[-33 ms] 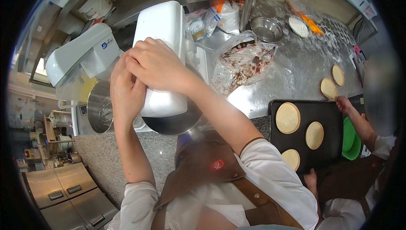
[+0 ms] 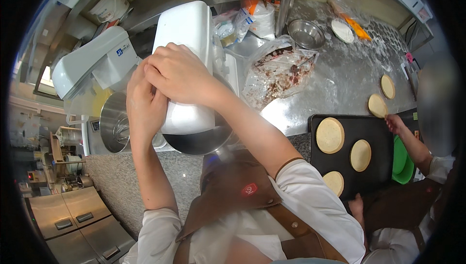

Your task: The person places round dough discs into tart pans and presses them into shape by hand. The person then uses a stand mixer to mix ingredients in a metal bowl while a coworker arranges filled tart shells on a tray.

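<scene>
A white stand mixer (image 2: 187, 28) stands before me with its head over a steel mixing bowl (image 2: 199, 142). My right hand (image 2: 179, 74) lies on the mixer head, its fingers curled over the top of my left hand. At the mixer's left side is my left hand (image 2: 146, 100), bent at the wrist and pressed against the casing. Its fingers are mostly hidden beneath my right hand. The bowl's contents are largely covered by the mixer head.
A second mixer (image 2: 97, 60) with a steel bowl (image 2: 114, 123) stands at left. Right of mine lies a brown-smeared plastic bag (image 2: 281, 70). Pale tart shells (image 2: 330, 135) sit on a black baking tray (image 2: 374, 135). At far right, a co-worker's hand (image 2: 395, 124) touches another shell (image 2: 377, 105).
The co-worker's hand and the shell at its fingers have shifted very slightly. My hands and the mixer show no visible movement.
</scene>
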The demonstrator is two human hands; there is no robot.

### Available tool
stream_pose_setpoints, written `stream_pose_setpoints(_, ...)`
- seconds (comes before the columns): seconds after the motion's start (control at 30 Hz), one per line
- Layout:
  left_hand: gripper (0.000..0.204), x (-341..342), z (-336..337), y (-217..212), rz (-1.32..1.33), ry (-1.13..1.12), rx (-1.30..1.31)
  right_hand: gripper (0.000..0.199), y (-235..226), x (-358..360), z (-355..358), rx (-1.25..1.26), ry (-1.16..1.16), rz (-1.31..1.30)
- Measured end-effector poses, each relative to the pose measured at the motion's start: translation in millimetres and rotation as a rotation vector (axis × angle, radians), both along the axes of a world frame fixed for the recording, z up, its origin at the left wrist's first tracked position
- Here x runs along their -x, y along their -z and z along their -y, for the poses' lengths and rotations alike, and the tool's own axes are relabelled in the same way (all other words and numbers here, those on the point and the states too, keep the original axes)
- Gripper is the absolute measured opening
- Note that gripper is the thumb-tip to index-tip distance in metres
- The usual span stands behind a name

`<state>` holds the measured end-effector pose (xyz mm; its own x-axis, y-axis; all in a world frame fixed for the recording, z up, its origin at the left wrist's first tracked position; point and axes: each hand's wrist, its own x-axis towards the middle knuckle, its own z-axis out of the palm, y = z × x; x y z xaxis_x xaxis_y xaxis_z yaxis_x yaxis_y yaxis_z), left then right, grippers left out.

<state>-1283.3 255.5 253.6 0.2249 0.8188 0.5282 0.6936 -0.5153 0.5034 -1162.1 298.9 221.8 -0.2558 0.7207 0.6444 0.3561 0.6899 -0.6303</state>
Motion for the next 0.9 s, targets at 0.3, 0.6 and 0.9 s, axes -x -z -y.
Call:
stream_pose_setpoints(0.3, 0.024, 27, -8, 15, 0.031, 0.077, 0.126, 0.032, 11, 12, -2, -0.068, 0.053, -0.026)
stream_pose_setpoints(0.6, 0.034, 30, -10, 17, -0.021, 0.033, 0.198, 0.035, 11, 13, -1, -0.032, 0.065, -0.083)
stream_pose_setpoints(0.9, 0.035, 28, -10, 17, -0.016, 0.039, 0.184, 0.033, 11, 11, -1, -0.041, 0.056, -0.055)
